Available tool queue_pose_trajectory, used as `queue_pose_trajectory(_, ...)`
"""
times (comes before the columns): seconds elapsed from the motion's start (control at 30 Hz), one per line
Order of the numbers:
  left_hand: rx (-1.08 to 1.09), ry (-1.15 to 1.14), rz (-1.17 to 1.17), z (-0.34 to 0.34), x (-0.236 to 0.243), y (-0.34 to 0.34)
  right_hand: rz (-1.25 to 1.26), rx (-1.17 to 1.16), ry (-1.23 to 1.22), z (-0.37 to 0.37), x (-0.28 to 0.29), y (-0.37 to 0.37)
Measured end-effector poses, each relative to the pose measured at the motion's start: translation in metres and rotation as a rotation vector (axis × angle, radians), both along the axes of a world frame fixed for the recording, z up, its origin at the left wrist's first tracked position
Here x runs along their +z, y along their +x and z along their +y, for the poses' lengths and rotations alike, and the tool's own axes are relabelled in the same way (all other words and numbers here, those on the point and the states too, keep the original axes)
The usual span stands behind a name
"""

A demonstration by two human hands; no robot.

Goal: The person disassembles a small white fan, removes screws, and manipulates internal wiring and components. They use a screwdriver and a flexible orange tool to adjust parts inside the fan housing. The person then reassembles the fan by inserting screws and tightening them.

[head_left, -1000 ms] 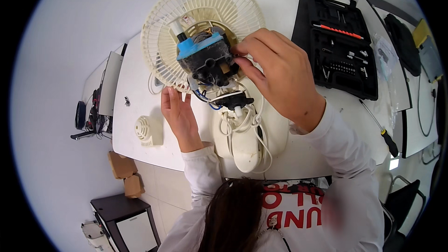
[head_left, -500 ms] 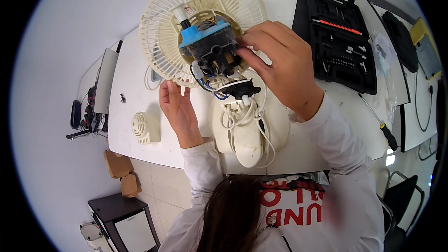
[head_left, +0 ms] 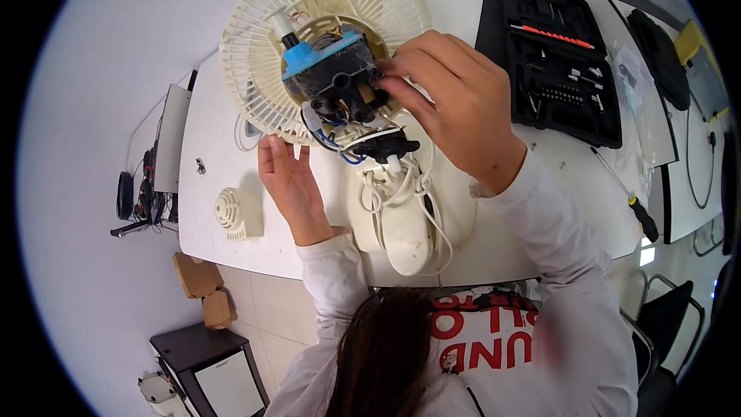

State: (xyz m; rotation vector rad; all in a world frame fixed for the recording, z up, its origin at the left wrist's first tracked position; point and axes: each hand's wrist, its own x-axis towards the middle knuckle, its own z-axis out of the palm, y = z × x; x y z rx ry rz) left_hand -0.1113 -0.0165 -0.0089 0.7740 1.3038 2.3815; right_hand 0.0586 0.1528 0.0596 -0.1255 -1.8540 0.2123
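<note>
A cream fan grille lies tilted, with a dusty black motor housing with a blue plate in its middle. My left hand has its fingertips curled on the grille's lower left rim. My right hand pinches the right side of the motor housing. Below it, a black joint piece with blue and white wires sits on the cream fan base, where white cable is looped.
A cream vented cover is at left, near small metal pieces. An open black tool case and a screwdriver are at right. A chair, cardboard boxes and a dark cabinet stand beyond the table.
Over the last second the grille, motor housing and both hands have shifted slightly up and left in the view, along with the surroundings. Both hands keep their grips.
</note>
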Motion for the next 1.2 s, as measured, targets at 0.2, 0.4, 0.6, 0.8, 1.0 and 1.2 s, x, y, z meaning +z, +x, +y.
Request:
queue_pose_trajectory(0.2, 0.024, 0.001, -0.017, 0.001, 0.002, 0.003, 0.028, 0.012, -0.031, -0.001, -0.001, -0.002)
queue_pose_trajectory(0.4, 0.008, 0.002, -0.027, 0.0, 0.0, 0.002, 0.041, 0.059, -0.101, -0.002, -0.003, -0.003)
queue_pose_trajectory(0.6, 0.005, 0.048, -0.041, -0.001, -0.003, 0.002, 0.053, 0.07, -0.005, 0.0, 0.0, -0.001)
queue_pose_trajectory(0.8, -0.029, 0.063, -0.037, -0.003, -0.007, -0.002, 0.025, 0.048, -0.008, 0.002, -0.001, 0.0)
queue_pose_trajectory(1.0, 0.022, 0.046, -0.07, 0.0, -0.005, 0.001, -0.043, 0.009, 0.03, -0.001, 0.004, 0.004)
queue_pose_trajectory(1.2, -0.024, 0.029, -0.046, -0.005, -0.01, -0.005, -0.038, 0.026, 0.032, 0.001, 0.004, 0.007)
